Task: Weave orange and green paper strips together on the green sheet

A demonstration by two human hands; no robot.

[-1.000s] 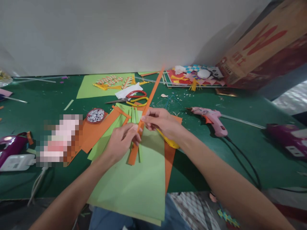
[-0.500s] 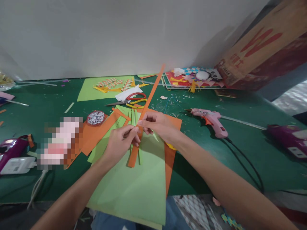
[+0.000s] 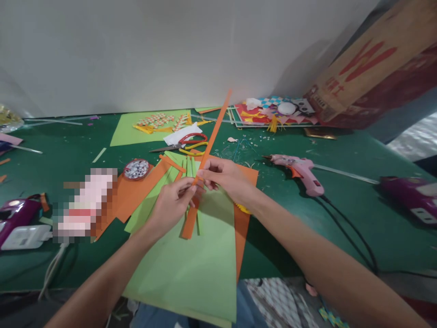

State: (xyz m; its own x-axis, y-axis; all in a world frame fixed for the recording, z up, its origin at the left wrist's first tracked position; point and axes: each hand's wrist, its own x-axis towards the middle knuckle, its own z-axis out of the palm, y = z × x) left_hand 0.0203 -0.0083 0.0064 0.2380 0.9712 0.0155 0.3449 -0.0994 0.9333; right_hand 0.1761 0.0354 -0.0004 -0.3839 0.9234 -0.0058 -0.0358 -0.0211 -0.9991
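Both of my hands pinch a long orange paper strip (image 3: 216,126) that slants up and to the right. My left hand (image 3: 172,200) is closed on its middle, thumb and index finger together. Just above, my right hand (image 3: 221,175) grips the same strip, thumb on top. Beneath them lies a large light green sheet (image 3: 191,269), overlapping orange sheets (image 3: 246,228). Narrow green strips (image 3: 200,223) and a short orange strip (image 3: 172,162) rest on the sheets. Part of the held strip is covered by my fingers.
Red-and-yellow-handled scissors (image 3: 191,145) lie beyond my hands. A pink glue gun (image 3: 300,171) with a cable is at right. A round tin (image 3: 136,169) of small beads sits left, near a blurred pink object (image 3: 88,205). A paper bag (image 3: 368,68) leans at the back right.
The orange strip stays in both hands, nearly in the same place. My left fingers have shifted slightly along it, and the view has moved a little.
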